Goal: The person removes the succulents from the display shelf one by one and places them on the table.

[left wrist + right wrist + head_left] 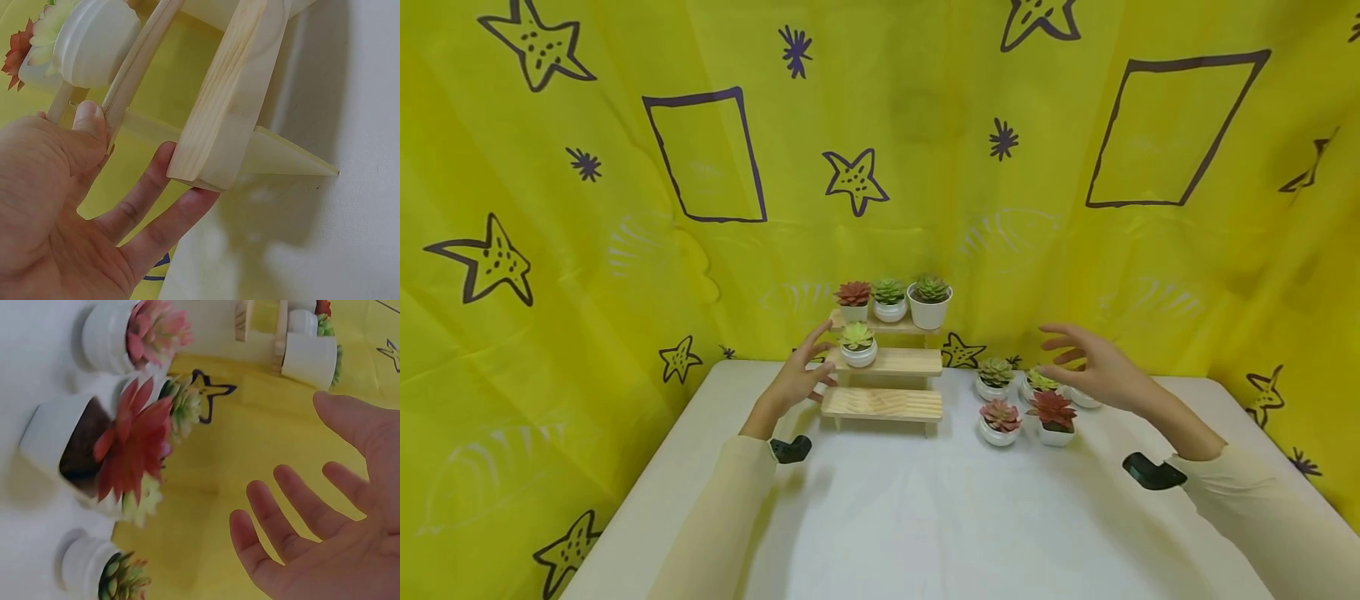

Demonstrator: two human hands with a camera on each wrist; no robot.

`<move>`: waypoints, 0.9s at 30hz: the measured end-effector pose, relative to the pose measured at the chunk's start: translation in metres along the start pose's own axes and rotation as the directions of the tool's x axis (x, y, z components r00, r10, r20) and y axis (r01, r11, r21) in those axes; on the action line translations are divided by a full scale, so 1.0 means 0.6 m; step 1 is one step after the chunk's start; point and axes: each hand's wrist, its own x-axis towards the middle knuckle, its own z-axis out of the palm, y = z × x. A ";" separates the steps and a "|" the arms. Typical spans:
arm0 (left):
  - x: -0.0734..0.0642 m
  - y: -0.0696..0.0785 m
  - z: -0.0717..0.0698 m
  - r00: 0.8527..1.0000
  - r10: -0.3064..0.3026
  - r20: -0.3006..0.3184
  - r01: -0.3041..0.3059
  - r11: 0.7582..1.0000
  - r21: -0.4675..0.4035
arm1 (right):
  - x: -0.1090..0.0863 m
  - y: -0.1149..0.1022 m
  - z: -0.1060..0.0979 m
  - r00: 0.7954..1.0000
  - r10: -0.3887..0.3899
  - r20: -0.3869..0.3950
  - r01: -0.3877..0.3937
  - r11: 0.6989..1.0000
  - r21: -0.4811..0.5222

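Observation:
My left hand [797, 382] is at the left side of a three-step wooden stand [883, 404], fingers spread and mostly straight. In the left wrist view its thumb touches the end of the middle shelf [140, 59], and two fingertips meet the end of the bottom shelf [219, 119]. A yellow-green potted succulent [858, 350] sits on the middle step. My right hand [1097, 367] hovers, holding nothing, over a group of potted succulents on the table. Among these are a red one [1052, 414] in a square pot, a pink one [999, 421] and a green one [995, 377].
On the top step stand a red succulent [853, 298], a green succulent [890, 298] and another green one in a taller pot [930, 308]. A yellow curtain [925, 125] hangs behind the white table [887, 517]. A yellow-green succulent [1037, 382] is partly covered at the right.

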 end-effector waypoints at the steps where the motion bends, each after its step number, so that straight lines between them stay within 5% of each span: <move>1: 0.000 0.000 0.000 1.000 0.002 0.000 -0.002 1.000 0.001 | 0.005 -0.004 0.003 1.000 -0.008 -0.004 0.008 1.000 0.003; 27: -0.003 0.000 0.003 1.000 -0.015 -0.023 0.016 1.000 0.016 | 0.113 -0.098 0.131 0.999 -0.048 -0.001 0.048 0.987 0.152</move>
